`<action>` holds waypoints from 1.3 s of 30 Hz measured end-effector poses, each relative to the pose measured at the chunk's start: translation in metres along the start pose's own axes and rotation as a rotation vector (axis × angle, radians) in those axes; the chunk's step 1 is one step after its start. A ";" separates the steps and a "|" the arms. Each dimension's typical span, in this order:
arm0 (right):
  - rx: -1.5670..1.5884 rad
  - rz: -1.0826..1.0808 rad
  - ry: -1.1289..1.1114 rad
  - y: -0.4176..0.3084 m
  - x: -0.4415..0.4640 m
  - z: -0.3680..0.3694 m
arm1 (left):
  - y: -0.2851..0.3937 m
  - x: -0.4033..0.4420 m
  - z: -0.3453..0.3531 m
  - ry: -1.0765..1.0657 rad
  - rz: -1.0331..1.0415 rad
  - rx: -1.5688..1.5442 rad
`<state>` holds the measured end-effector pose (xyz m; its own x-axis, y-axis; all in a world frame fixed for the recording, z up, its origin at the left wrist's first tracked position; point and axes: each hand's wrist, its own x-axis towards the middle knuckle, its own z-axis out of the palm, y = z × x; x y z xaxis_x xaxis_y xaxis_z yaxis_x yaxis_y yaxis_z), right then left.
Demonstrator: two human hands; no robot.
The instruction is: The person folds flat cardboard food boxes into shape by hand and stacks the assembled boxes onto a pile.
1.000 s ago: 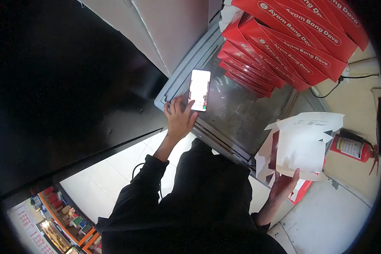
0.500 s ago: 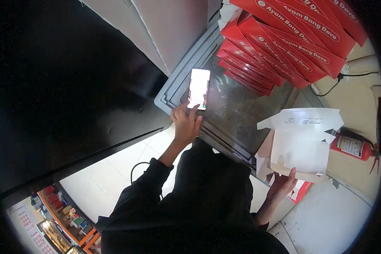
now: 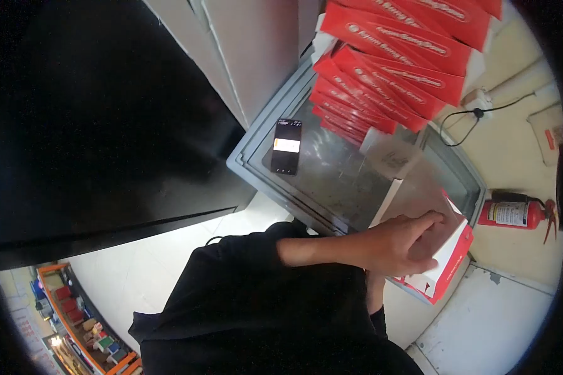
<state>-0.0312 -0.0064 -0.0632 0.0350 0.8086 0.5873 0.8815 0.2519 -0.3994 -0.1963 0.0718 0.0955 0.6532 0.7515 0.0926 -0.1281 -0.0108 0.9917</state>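
My left hand (image 3: 401, 244) reaches across to the right over a partly folded cardboard box (image 3: 453, 259), white inside and red outside. Its fingers and thumb are spread apart at the box's inner side. One flap of the box is smeared by motion. Of my right hand, only the wrist (image 3: 375, 292) shows below the left one; its fingers are hidden. A phone (image 3: 286, 156) lies face up on the metal counter top (image 3: 331, 178), its screen mostly dark with a bright band across it.
Red printed cartons (image 3: 381, 81) are stacked at the back of the counter. A fire extinguisher (image 3: 513, 214) stands at the right, near a black cable (image 3: 463, 119) by the wall. A large black panel (image 3: 106, 137) fills the left side.
My left hand has left the phone and swung right to the box. The phone's screen has gone from bright to mostly dark. The box has tilted, showing its red outside.
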 end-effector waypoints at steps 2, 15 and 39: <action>0.013 -0.050 -0.002 0.005 0.004 -0.005 | -0.012 0.006 0.006 -0.057 0.016 0.177; 0.529 0.125 -0.467 0.045 0.094 -0.139 | -0.017 0.000 0.048 -0.446 0.042 0.838; 0.811 0.006 -0.486 0.103 0.099 -0.144 | -0.030 -0.017 0.049 0.102 -0.026 0.443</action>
<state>0.1311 0.0234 0.0554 -0.3229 0.8981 0.2985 0.2790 0.3918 -0.8767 -0.1676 0.0269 0.0680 0.5725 0.8160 0.0802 0.2330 -0.2557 0.9383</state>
